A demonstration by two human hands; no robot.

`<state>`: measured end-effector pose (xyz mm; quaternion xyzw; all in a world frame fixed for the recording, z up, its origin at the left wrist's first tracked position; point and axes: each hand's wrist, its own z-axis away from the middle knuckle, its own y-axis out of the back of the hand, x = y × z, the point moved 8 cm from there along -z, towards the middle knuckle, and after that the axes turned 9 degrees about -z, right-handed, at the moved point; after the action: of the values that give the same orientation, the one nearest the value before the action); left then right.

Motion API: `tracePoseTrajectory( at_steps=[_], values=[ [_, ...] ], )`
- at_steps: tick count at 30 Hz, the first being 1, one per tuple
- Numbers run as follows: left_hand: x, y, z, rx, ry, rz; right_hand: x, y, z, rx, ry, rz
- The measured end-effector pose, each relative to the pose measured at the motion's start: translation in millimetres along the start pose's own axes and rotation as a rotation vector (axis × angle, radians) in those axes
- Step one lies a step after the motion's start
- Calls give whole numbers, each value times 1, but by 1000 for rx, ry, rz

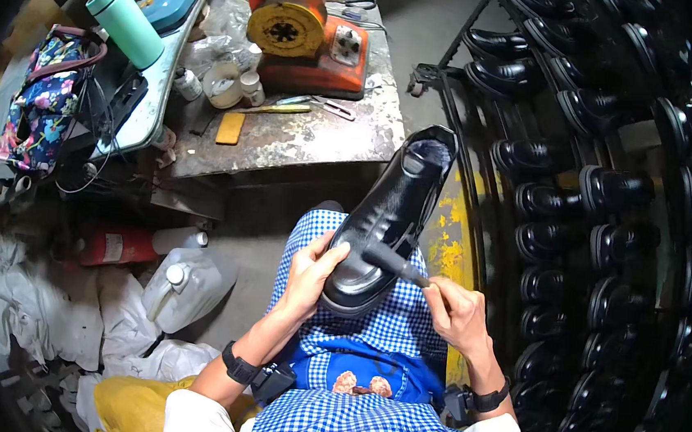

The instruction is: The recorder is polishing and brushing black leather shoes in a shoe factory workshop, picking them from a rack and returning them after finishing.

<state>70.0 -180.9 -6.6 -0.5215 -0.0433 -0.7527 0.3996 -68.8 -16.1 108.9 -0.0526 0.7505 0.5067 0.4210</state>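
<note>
The shoe [392,212] is lying above the lap, its toe pointing toward 7 o'clock and its opening toward 1. From between 7 and 8 o'clock the left hand [307,280] is gripping its side, the thumb resting on top near the toe and the other fingers mostly hiding from view. From 5 o'clock the right hand [459,315] is gripping the handle of a dark tool [392,261], its fingers curling tightly; the tool's head is overlapping the upper, though I cannot tell whether it is touching. A checked apron [328,416] is spreading at 6 o'clock. At 10, a worn bench [286,145] is bearing an orange machine [326,70]. Farther out, a mint flask [126,24] is standing at 10, a pale jug [191,289] is leaning at 8, and other shoes [618,192] are standing in rows at 3.
</note>
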Motion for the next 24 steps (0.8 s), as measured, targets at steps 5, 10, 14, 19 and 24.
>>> tracePoseTrajectory(
  at_steps=[5,10,14,19,24],
  values=[
    [-12,-1,0,-2,4,-88,9,-5,6,-2,-37,-16],
    [-18,-7,16,-41,-36,64,34,12,14,270,-98,7],
    [-39,-7,34,131,-23,199,76,-16,37,373,-592,-1030],
    [-45,-15,47,55,-176,-9,36,-90,51,119,-631,-1084],
    [-31,-2,61,-63,-59,-902,33,-95,47,120,-653,-1221]
  ],
)
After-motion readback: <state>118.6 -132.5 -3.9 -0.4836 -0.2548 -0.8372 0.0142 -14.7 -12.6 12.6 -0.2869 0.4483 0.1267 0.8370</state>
